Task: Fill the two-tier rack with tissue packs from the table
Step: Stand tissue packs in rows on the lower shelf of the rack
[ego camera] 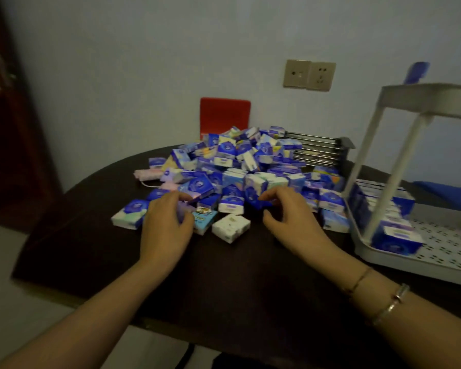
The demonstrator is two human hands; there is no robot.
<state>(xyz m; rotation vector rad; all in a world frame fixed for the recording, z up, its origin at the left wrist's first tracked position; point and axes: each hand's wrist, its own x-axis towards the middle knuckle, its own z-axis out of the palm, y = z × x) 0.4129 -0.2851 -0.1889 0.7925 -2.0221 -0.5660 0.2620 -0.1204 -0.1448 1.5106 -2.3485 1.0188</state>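
Note:
A big heap of tissue packs (pixel 232 166), mostly blue and white, covers the back of the dark table (pixel 224 275). My left hand (pixel 165 227) lies at the heap's near left edge, fingers and thumb curled round a purplish pack (pixel 186 209). At the near middle, my right hand (pixel 288 217) pinches a blue pack (pixel 260 205) between finger and thumb. The white two-tier rack (pixel 399 262) stands to the right. A row of packs (pixel 389 217) stands on the left side of its perforated lower tier. One blue pack (pixel 417 71) shows on the upper tier.
A white pack (pixel 230 227) and a light-blue pack (pixel 204 218) lie loose between my hands. A metal wire frame (pixel 317 153) sits behind the heap, with a red chair back (pixel 225 117) beyond it. The wall carries two sockets (pixel 309 74). The table's front edge is near me.

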